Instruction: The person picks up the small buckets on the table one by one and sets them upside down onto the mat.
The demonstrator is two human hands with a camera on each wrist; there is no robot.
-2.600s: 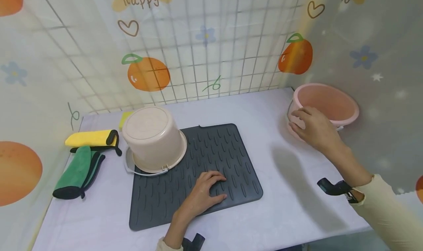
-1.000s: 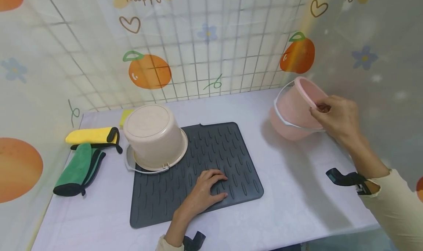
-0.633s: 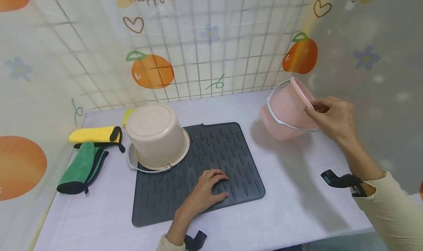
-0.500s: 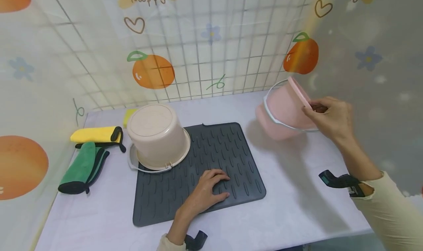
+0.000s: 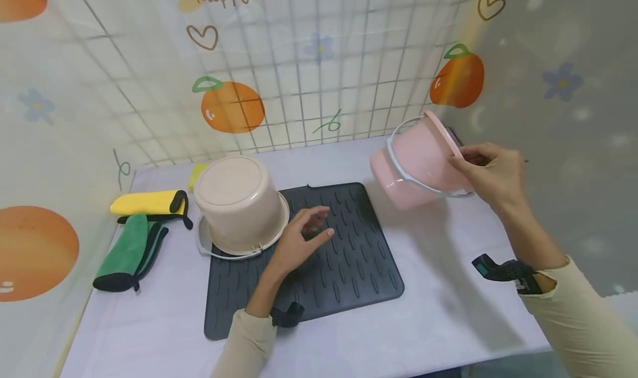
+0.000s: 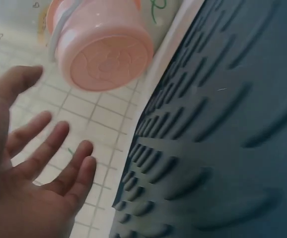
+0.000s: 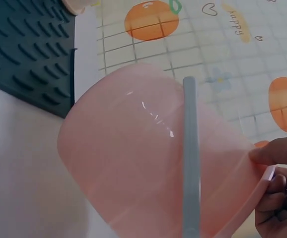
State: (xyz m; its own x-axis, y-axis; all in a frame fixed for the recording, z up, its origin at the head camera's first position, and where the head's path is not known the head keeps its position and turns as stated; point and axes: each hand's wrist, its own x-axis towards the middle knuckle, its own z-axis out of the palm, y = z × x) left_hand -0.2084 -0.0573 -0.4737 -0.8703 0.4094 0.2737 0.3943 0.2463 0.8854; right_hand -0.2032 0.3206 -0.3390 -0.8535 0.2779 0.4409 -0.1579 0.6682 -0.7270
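My right hand (image 5: 495, 173) pinches the rim of a pink bucket (image 5: 418, 162) on the right side. The bucket is tipped, its base toward the left and its mouth toward the right wall; its pale handle (image 7: 190, 158) hangs across its side. My left hand (image 5: 299, 239) hovers above the dark grey ribbed mat (image 5: 354, 256), fingers spread and holding nothing. In the left wrist view the bucket's round base (image 6: 108, 62) faces that hand. A beige bucket (image 5: 234, 201) stands upside down on the mat's left part, with its handle (image 5: 224, 256) lying beside the rim.
A rolled yellow cloth (image 5: 144, 202) and a rolled green cloth (image 5: 124, 250) with black edging lie at the left. Behind the beige bucket a yellow block (image 5: 197, 174) peeks out. A printed curtain (image 5: 309, 62) encloses the back and sides of the white table (image 5: 438, 317).
My right hand has gripped the pink bucket's rim, tipped it and carried it leftward. Between half a second ago and now, my left hand has risen from the mat's front part toward the back.
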